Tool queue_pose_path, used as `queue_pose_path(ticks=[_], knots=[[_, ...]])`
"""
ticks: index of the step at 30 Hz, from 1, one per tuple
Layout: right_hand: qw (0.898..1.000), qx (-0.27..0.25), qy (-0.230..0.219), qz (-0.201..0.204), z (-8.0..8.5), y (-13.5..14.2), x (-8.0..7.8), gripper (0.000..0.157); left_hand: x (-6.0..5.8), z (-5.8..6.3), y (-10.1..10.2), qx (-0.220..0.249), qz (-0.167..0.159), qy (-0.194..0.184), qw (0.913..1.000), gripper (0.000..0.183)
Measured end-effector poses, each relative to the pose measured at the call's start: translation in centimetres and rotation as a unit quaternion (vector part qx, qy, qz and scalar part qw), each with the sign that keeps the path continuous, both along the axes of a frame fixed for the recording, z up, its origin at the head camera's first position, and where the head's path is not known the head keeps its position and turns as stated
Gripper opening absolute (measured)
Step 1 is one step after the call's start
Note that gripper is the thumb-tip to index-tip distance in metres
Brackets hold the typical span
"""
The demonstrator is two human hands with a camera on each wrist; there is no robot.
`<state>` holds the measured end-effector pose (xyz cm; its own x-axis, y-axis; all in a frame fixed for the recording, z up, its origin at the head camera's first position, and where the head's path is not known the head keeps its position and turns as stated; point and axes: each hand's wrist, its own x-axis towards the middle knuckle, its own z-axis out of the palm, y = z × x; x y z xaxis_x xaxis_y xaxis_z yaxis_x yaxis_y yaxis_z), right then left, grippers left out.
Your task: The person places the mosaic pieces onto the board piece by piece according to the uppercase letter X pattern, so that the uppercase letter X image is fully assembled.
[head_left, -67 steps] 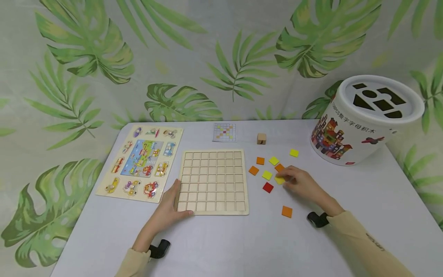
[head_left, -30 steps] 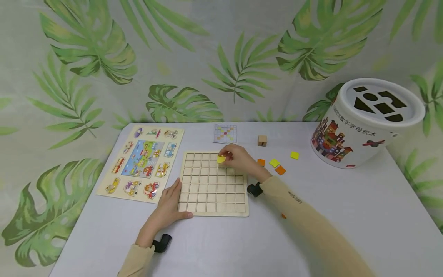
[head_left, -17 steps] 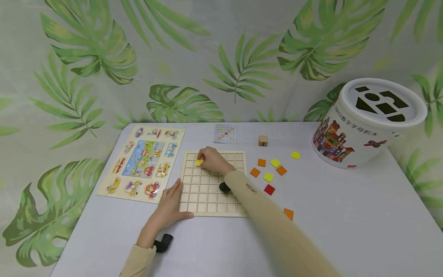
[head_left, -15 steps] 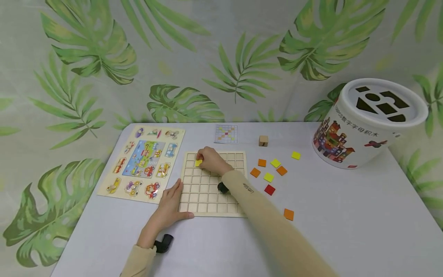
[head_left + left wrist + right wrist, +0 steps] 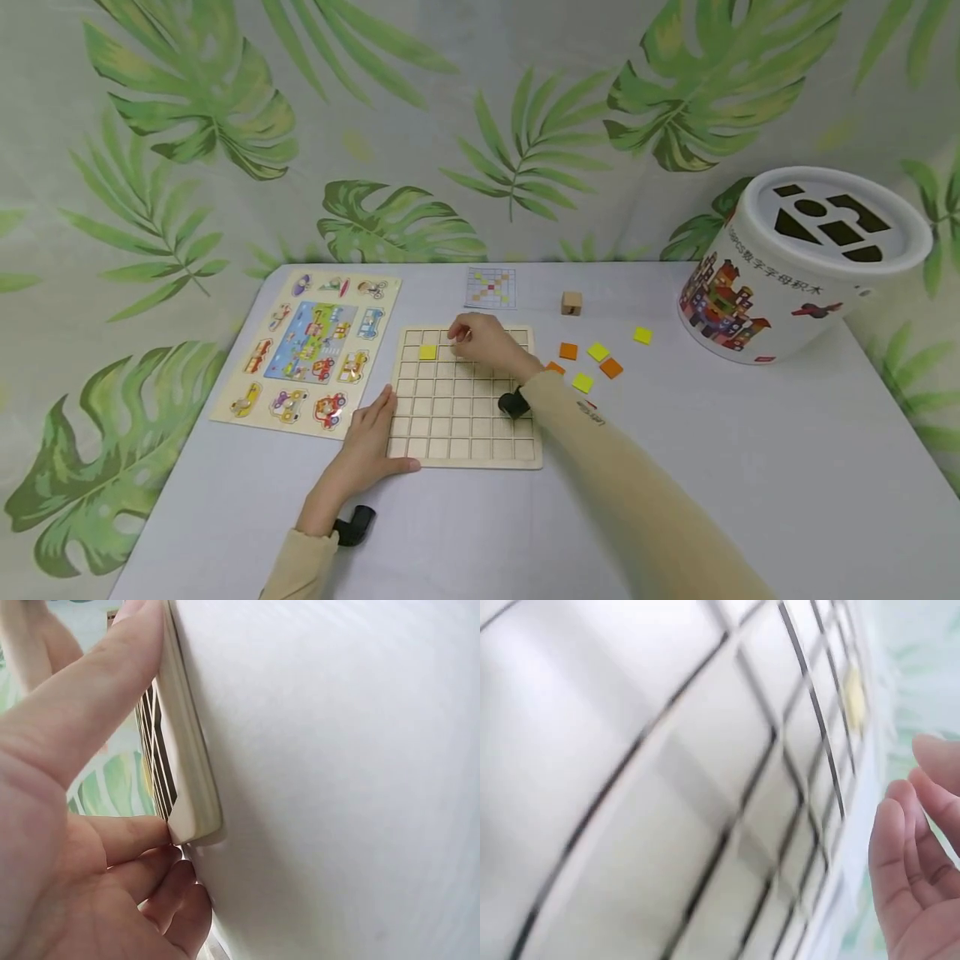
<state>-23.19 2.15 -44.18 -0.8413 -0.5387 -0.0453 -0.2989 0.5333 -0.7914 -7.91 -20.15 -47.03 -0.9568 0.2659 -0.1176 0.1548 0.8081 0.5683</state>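
Left hand resting on the near-left corner of the pale wooden grid board, thumb along the front edge, fingers fairly straight up the side. Right hand over the board's far rows, fingers loosely curled and holding nothing. Small yellow square tile sitting in a cell of the second row, second from the left, just beside that hand. Loose orange and yellow tiles scattered to the board's right on the grey table.

bright, even, soft-shadowed light (right wrist view motion-blurred, left wrist close-up soft)
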Motion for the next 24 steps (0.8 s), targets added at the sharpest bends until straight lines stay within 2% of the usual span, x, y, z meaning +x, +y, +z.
queue_pose_path(ticks=[5, 9, 12, 17, 24], knots=[[0.998, -0.025, 0.007, -0.053, 0.6, 6.2, 0.8, 0.016, 0.1, 0.2, 0.1, -0.008, 0.001, 0.006, 0.9999, 0.107], [0.995, -0.008, 0.009, -0.096, 0.4, 11.0, 1.6, 0.017, 0.0, 0.2, 0.2, -0.012, -0.001, 0.011, 0.9999, 0.107], [0.994, 0.019, 0.018, -0.106, -0.1, 13.5, 2.0, 0.019, 0.0, 0.1, 0.1, -0.009, 0.001, 0.013, 0.9999, 0.107], [0.992, 0.068, 0.025, -0.103, -1.2, 15.2, 2.0, 0.021, 0.0, 0.1, 0.1, -0.005, 0.002, 0.011, 0.9999, 0.107], [0.989, 0.102, 0.046, -0.094, -1.9, 15.0, 1.6, 0.017, 0.1, 0.0, 0.1, -0.008, 0.001, 0.011, 0.9999, 0.107]])
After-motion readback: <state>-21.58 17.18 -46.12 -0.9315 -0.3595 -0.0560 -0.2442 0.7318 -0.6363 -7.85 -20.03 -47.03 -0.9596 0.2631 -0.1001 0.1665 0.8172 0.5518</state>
